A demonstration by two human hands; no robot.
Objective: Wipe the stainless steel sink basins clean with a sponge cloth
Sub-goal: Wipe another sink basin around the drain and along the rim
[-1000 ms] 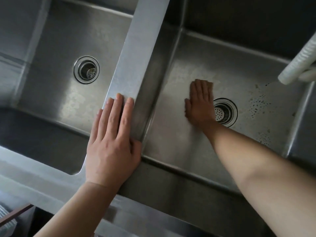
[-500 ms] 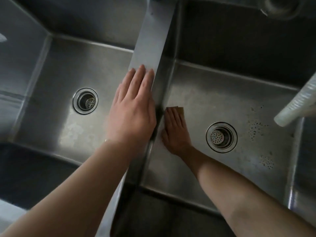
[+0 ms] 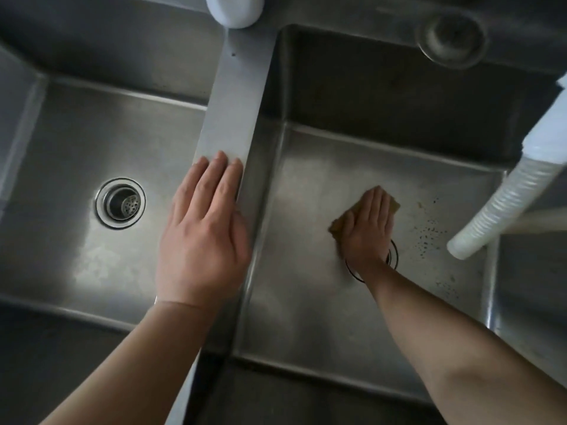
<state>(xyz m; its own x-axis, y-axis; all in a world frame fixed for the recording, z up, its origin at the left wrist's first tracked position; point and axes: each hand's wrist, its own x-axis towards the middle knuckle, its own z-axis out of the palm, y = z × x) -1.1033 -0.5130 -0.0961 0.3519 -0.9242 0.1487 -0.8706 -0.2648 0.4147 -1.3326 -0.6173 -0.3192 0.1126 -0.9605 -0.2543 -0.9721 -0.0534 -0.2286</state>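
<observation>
Two stainless steel basins lie below me, split by a flat steel divider [image 3: 233, 118]. My right hand [image 3: 366, 228] presses flat on a brown sponge cloth [image 3: 392, 205] on the floor of the right basin [image 3: 306, 302]. The cloth shows only at the fingertips and by the thumb. The hand covers most of the right drain [image 3: 394, 256]. My left hand [image 3: 205, 234] rests flat on the divider, fingers together, holding nothing. The left basin [image 3: 61, 256] has an open drain strainer [image 3: 120, 203].
Dark specks [image 3: 429, 231] dot the right basin floor beside the drain. A white corrugated hose [image 3: 503, 204] hangs in from the right over that basin. A white rounded object [image 3: 234, 9] sits at the back above the divider. A round fitting [image 3: 451, 38] shows on the rear ledge.
My right hand has slid the cloth from beside the divider rightward over the drain. The view has shifted, and my left hand stays flat on the divider.
</observation>
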